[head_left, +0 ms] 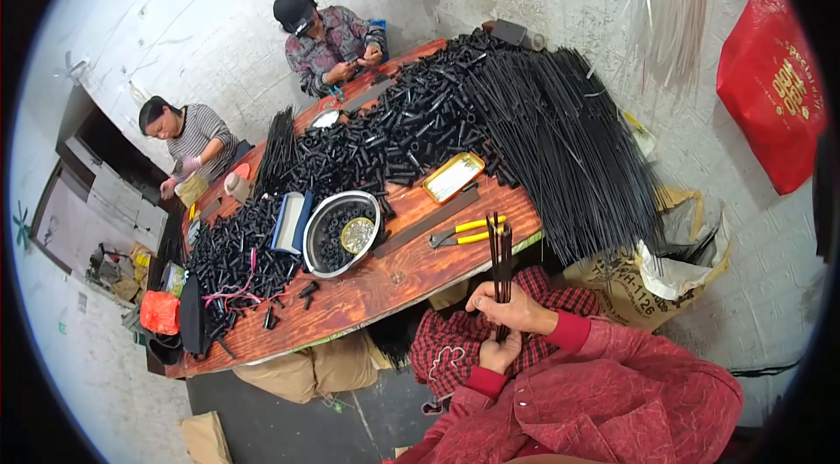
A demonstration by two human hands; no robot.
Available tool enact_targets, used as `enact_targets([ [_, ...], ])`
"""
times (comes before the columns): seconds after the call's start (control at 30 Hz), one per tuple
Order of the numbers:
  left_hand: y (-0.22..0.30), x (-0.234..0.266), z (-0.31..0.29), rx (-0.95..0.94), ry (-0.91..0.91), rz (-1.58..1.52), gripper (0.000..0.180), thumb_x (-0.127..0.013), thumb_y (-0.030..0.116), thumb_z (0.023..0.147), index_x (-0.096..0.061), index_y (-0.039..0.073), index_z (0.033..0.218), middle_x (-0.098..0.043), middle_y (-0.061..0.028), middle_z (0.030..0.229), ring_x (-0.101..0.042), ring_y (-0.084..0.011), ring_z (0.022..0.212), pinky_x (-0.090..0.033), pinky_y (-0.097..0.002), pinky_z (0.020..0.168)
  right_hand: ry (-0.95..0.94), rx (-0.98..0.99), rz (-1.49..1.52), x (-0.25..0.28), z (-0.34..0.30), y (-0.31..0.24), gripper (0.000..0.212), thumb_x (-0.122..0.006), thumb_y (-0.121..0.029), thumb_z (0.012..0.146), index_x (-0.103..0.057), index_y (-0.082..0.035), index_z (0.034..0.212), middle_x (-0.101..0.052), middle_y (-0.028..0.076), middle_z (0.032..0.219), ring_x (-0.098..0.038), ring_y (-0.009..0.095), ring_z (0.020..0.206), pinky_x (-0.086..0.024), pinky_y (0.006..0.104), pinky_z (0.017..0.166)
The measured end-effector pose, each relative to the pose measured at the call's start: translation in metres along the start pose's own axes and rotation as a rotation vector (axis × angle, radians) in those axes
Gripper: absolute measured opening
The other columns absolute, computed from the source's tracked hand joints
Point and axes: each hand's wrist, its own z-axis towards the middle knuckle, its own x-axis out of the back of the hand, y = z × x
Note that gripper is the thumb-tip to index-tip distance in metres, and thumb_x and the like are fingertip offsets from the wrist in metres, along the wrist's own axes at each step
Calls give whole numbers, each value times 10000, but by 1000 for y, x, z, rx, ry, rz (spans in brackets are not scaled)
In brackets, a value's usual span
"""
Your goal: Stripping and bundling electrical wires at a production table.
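Observation:
A small upright bundle of thin black rods (pixel 500 263) stands above my lap, close to the table's near edge. My right hand (pixel 522 310) is wrapped round its middle. Below it, my left hand (pixel 499 354) closes round the lower end of the same bundle. The fingers partly hide the rods' lower part. Under my hands lies red-and-black checked cloth (pixel 437 350). Just beyond the rods, pliers with yellow handles (pixel 468 232) rest on the reddish wooden table (pixel 350 302).
A big heap of black tubular parts (pixel 394 131) and a pile of long black rods (pixel 560 131) cover much of the table. A metal bowl (pixel 312 264) and a yellow-rimmed tray (pixel 472 168) stand nearer. Two people work across the table. A printed sack (pixel 626 293) is at right.

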Motion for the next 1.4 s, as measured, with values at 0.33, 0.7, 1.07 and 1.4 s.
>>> enact_targets([
  [0.33,7,33,4,-20,22,-50,357,-338,227,1020,-596,-12,1081,-651,-140,1004,-633,-285,904,-550,-399,812,34,-129,37,-2,22,-4,201,-535,-177,922,-647,-11,933,-588,5,720,-519,75,577,-450,249,515],
  [0.7,14,43,-8,15,23,-16,335,-400,238,998,-583,-36,1060,-645,-144,1008,-639,-268,886,-548,-375,783,-37,-58,-104,-21,26,0,179,-532,-164,935,-646,-26,946,-524,-30,665,-459,59,569,-401,235,521],
  [1.07,58,-9,-103,-339,-486,976,143,-490,116,974,-501,96,833,-551,1,812,-575,-73,838,-465,-203,718,32,-38,-72,-25,35,7,198,-534,-163,906,-627,-17,809,-596,32,706,-555,121,655,-459,296,621],
  [1.4,-95,-184,-194,-1482,-837,1607,507,-487,269,997,-372,-43,1380,-604,-135,1139,-555,-205,1097,-404,-347,992,53,127,-270,-51,-14,-4,193,-536,-172,881,-605,-6,809,-619,92,707,-592,203,668,-470,350,668],
])
